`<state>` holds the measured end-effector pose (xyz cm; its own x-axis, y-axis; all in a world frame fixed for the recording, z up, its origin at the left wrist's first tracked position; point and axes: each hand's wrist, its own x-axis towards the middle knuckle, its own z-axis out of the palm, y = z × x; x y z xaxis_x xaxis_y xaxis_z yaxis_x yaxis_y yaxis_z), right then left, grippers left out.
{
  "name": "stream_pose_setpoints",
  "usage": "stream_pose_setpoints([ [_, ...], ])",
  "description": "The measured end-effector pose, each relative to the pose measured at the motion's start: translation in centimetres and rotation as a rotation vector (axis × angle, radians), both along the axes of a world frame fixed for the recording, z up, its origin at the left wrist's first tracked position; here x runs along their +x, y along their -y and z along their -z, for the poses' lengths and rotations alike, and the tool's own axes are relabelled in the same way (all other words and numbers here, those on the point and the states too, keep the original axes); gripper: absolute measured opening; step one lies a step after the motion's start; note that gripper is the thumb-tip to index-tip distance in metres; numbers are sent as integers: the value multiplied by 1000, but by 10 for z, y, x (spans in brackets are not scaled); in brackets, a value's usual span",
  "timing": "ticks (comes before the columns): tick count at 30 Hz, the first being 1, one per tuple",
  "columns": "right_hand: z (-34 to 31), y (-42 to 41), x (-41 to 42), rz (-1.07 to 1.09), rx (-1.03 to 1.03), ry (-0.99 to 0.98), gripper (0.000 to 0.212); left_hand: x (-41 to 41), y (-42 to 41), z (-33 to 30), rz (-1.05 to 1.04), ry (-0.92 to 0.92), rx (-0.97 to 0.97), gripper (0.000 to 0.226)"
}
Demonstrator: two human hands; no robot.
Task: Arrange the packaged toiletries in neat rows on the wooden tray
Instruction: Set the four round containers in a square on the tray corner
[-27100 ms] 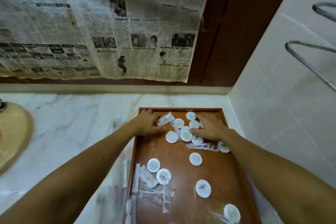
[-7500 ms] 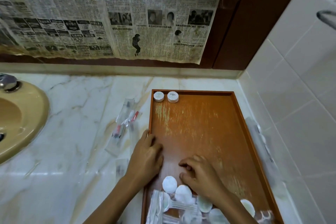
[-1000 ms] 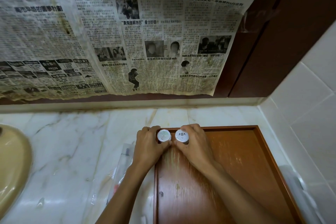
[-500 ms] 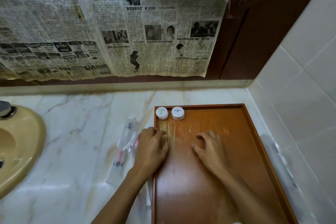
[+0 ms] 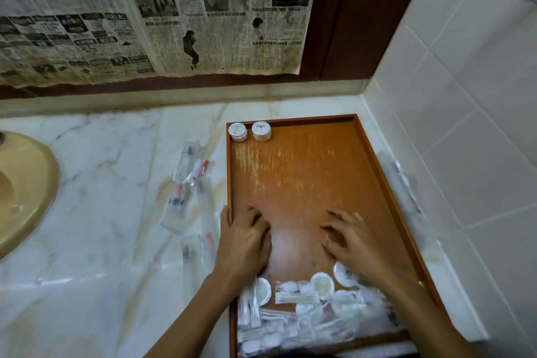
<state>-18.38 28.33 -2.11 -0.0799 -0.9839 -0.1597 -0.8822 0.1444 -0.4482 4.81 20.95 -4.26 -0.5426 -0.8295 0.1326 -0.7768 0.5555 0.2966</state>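
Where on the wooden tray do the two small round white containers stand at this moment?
In the head view, the two round white containers stand side by side in the far left corner of the wooden tray, against its far rim, well beyond both hands.

1 head-worn view looks steeply down and forward from close above the wooden tray — marble counter left, tiled wall right, newspaper straight ahead.
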Motion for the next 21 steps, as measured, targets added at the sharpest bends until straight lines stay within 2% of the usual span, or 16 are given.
stream_pose_setpoints([
  [5,-13,-38,15,-141,133,-41,34,7,-18,-3,37,-13,-1,18],
  [8,-19,-48,20,-183,228,-45,41,15,-27,-1,75,4,33,13],
  [12,-19,-53,19,-192,247,-49,53,24,-35,-4,83,3,56,8],
  [15,-19,-57,14,-123,227,-38,60,26,-39,-5,83,12,63,5],
  [21,-10,-63,6,-14,106,14,37,22,-43,-5,56,7,53,3],
])
